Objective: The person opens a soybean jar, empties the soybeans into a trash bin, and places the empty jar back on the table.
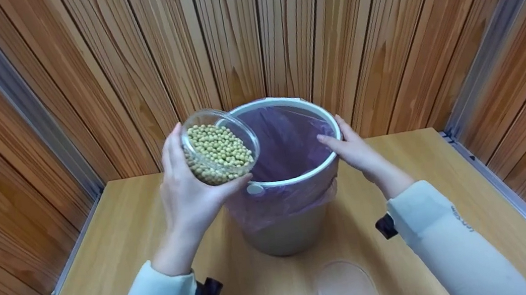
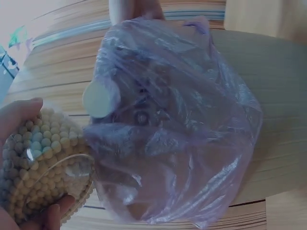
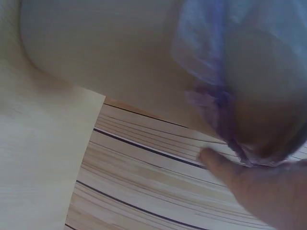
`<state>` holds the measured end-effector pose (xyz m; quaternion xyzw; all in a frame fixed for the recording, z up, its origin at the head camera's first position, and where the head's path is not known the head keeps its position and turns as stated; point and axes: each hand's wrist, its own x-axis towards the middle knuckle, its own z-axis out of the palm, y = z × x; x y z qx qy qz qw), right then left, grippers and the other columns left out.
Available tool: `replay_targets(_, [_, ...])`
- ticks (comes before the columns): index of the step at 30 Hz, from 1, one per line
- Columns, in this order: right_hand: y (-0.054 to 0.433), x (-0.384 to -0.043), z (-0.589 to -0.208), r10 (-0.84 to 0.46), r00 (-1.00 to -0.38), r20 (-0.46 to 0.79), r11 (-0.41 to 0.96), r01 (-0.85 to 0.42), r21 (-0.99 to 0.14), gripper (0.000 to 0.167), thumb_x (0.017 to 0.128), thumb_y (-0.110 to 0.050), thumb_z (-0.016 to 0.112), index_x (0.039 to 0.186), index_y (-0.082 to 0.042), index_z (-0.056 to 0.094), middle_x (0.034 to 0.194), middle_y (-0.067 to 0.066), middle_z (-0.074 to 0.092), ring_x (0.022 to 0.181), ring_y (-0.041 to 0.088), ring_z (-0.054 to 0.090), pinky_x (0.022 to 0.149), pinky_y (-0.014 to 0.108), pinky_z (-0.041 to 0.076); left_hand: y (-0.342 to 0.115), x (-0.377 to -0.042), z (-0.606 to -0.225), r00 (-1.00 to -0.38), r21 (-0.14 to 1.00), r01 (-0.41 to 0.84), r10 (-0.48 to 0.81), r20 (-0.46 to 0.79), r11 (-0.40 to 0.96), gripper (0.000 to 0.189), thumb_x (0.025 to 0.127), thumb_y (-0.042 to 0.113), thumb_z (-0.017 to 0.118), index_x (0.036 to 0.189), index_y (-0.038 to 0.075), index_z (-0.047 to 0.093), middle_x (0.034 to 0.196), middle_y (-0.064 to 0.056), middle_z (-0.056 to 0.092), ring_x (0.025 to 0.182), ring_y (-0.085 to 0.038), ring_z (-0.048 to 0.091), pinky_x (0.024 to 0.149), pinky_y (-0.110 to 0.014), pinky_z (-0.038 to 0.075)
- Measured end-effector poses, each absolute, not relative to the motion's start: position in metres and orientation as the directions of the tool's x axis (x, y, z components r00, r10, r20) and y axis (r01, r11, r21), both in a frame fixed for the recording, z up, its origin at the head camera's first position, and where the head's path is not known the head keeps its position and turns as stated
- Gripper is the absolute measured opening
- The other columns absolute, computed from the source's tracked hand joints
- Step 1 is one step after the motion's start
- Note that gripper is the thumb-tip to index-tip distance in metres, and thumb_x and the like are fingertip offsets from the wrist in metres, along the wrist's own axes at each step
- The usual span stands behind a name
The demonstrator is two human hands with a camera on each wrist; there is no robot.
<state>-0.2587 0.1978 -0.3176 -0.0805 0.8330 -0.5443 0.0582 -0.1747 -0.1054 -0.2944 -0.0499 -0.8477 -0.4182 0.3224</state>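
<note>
My left hand [image 1: 186,193] grips a round clear plastic tub [image 1: 250,136] of pale yellow-green soybeans [image 1: 220,148]. The tub is tilted to the right, its mouth beside the left rim of a trash bin [image 1: 286,238]. A thin purple bag [image 1: 287,136] lines the bin and hangs over its outside. On the bin's right side, my right hand [image 1: 357,150] pinches the white rim, thumb over the inside and fingers outside. Through the tub's wall, the beans [image 2: 50,143] show in the left wrist view. The right wrist view catches part of the right hand [image 3: 268,191] against the bin.
A clear round lid [image 1: 346,289] lies flat on the wooden table [image 1: 128,246], in front of the bin. Wood-patterned walls [image 1: 233,34] stand behind and on both sides, with metal strips [image 1: 521,215] along the table's side edges.
</note>
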Motion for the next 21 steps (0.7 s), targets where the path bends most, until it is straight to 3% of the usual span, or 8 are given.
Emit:
replay_targets(3, [0.196,-0.26,-0.322,-0.228,-0.974,-0.015,0.364,-0.071,-0.929,0.086,0.102,-0.034,0.048,0.157,-0.01,-0.014,0.166,0.018,-0.009,0.153,0.039,-0.002,0.123,0.057,0.012,-0.101,-0.177,-0.296,-0.783,0.658,0.356,-0.172,0.597,0.664,0.128,0.052,0.052,0.094,0.155,0.017,0.026,0.156,-0.006,0.035,0.12,-0.03,0.057,0.09,-0.052,0.051])
replay_targets(9, [0.194,-0.263,-0.328,-0.256,-0.967,-0.011,0.303,-0.07,-0.95,0.088,0.1,-0.028,0.051,0.158,-0.01,-0.013,0.166,0.02,-0.006,0.152,0.04,0.007,0.121,0.058,0.017,-0.093,-0.187,-0.301,-0.772,0.636,0.338,-0.182,0.609,0.694,0.126,0.054,0.051,0.093,0.155,0.017,0.025,0.156,-0.007,0.034,0.113,-0.031,0.058,0.079,-0.05,0.052])
replay_targets(14, [0.194,-0.264,-0.33,-0.266,-0.964,-0.029,0.293,-0.052,-0.955,0.085,0.1,-0.025,0.05,0.159,-0.012,-0.01,0.165,0.021,0.0,0.15,0.041,0.017,0.12,0.058,0.022,-0.085,-0.196,-0.309,-0.718,0.568,0.365,-0.165,0.676,0.737,0.125,0.054,0.053,0.092,0.153,0.013,0.027,0.155,-0.01,0.035,0.104,-0.033,0.062,0.069,-0.05,0.054])
replay_targets(21, [0.193,-0.267,-0.326,-0.266,-0.964,-0.022,0.299,-0.061,-0.952,0.082,0.098,-0.017,0.046,0.159,-0.011,-0.009,0.165,0.022,0.0,0.15,0.041,0.018,0.119,0.057,0.025,-0.073,-0.211,-0.313,-0.629,0.443,0.387,-0.12,0.768,0.809,0.119,0.057,0.053,0.09,0.151,0.011,0.031,0.151,-0.009,0.04,0.088,-0.032,0.066,0.059,-0.046,0.055])
